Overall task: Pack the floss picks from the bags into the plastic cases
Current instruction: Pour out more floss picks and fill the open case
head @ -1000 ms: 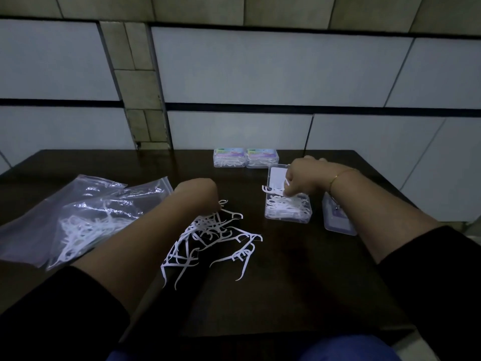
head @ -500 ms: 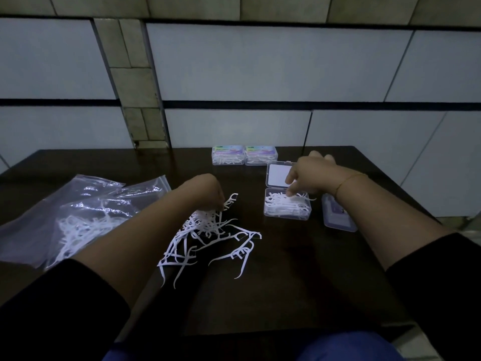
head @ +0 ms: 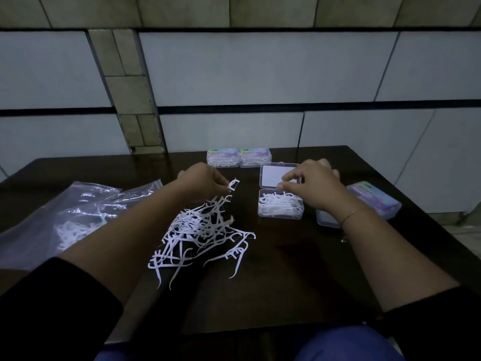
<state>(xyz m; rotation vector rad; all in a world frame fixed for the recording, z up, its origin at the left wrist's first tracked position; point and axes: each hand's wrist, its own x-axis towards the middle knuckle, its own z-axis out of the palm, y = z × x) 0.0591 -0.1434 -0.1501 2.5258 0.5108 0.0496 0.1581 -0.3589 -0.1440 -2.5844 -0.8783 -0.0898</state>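
Observation:
A loose pile of white floss picks (head: 200, 230) lies on the dark table (head: 273, 290) in the middle. My left hand (head: 205, 182) is raised just above the pile's far end and pinches one floss pick (head: 233, 185) by its handle. An open clear plastic case (head: 280, 208), its lid (head: 279, 175) folded back, holds several picks to the right. My right hand (head: 315, 186) hovers over that case with fingers loosely curled, fingertips at the lid's edge; I see nothing held in it.
Two clear plastic bags (head: 78, 217) with more picks lie at the left. Two closed, filled cases (head: 239, 158) stand at the table's far edge. Another open case (head: 374, 199) sits at the right, partly behind my right wrist. A tiled wall rises behind the table.
My left hand has lifted a pick off the pile and moved it right, toward the case. My right hand has drawn up off the picks in the case.

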